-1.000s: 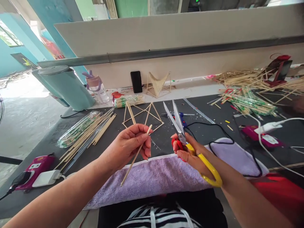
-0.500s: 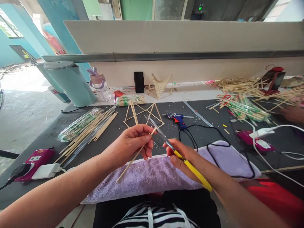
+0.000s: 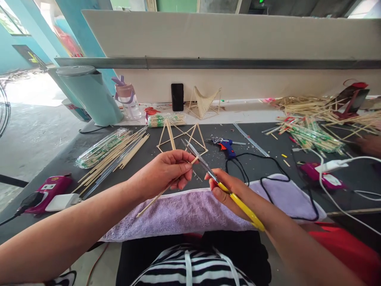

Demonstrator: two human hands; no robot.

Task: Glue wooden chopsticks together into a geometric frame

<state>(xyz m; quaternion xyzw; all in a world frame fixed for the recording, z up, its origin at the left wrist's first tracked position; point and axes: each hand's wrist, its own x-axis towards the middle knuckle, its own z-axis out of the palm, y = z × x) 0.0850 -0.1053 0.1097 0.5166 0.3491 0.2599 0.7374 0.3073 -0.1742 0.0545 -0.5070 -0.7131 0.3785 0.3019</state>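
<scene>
My left hand (image 3: 175, 169) pinches a thin wooden stick (image 3: 152, 203), which slants down to the left over the purple towel (image 3: 181, 214). The stick's upper tip reaches the blades of a pair of scissors (image 3: 239, 204) with yellow handles. My right hand (image 3: 224, 188) is closed around the scissors, whose slightly parted blades point up and to the left. Just beyond the hands, a frame of glued sticks (image 3: 193, 137) stands on the dark table mat. To its right lies a blue glue gun (image 3: 226, 147).
Loose sticks (image 3: 119, 155) and a wrapped bundle (image 3: 104, 149) lie at left, near a kettle (image 3: 89, 95). A phone (image 3: 177, 97) leans on the wall beside a finished stick model (image 3: 205, 102). At right are stick piles (image 3: 315, 133), a power strip (image 3: 323, 174) and another person's hand (image 3: 370, 145).
The stick's lower end has swung left and up a little, while its tip stays by the scissor blades. The view has tilted slightly downward.
</scene>
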